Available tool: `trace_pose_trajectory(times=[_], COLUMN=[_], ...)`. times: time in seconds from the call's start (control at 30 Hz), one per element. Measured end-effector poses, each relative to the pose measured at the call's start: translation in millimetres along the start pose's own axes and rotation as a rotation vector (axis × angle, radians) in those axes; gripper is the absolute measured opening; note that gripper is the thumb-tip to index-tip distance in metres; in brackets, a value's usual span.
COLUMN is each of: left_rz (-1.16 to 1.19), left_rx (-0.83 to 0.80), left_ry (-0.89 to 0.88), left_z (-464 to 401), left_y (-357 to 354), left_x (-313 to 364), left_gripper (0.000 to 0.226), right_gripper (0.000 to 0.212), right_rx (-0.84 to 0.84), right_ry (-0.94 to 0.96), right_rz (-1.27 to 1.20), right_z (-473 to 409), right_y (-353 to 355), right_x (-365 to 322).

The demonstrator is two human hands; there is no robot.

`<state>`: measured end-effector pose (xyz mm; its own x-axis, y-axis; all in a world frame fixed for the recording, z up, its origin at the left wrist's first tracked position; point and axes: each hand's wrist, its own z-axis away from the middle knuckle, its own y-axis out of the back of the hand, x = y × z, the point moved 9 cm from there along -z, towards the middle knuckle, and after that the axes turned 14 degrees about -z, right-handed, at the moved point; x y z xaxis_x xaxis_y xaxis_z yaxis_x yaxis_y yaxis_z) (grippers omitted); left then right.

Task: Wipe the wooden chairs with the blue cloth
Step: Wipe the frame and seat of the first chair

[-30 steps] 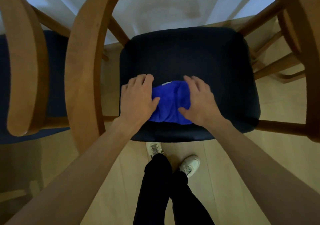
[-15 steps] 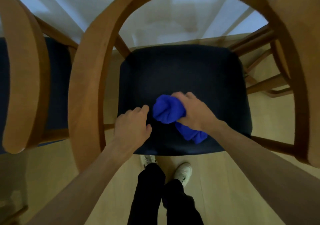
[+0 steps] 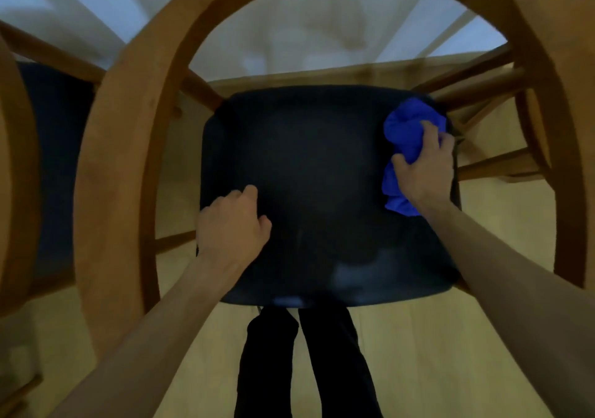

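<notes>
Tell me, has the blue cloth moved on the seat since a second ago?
Yes. The blue cloth, gripped by the right hand, went from the seat's front middle to its far right corner.

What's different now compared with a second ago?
The right hand bunched up the blue cloth, which both hands had pressed flat, and carried it from the seat's near middle to its far right corner. The left hand let go and now rests on the dark seat. The chair stayed put.
</notes>
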<state>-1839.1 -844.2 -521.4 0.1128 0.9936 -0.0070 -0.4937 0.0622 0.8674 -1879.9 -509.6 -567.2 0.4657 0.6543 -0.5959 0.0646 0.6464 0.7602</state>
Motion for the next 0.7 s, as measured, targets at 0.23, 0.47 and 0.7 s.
trace_pose_trajectory(times=[0.23,0.47,0.7], left_rz=[-0.167,-0.213,-0.1], left_rx=[-0.098,-0.143,-0.053], left_ry=[0.046,0.004,-0.048], left_z=[30.9,68.8,71.7], left_y=[-34.7,-53.2,-44.4], left_x=[-31.4,-27.9,-22.4], left_gripper=[0.012,0.013,0.016], right_gripper=[0.074,0.067,0.058], right_rx=[-0.522,-1.039,-0.698], right_ry=[0.407,0.634,0.655], right_rz=[0.036,0.163,-0.044], right_z=[112.1,250.8,136.5], right_y=[-90.4,-130.5,-79.3], right_x=[-60.6,-47.9,-109.0])
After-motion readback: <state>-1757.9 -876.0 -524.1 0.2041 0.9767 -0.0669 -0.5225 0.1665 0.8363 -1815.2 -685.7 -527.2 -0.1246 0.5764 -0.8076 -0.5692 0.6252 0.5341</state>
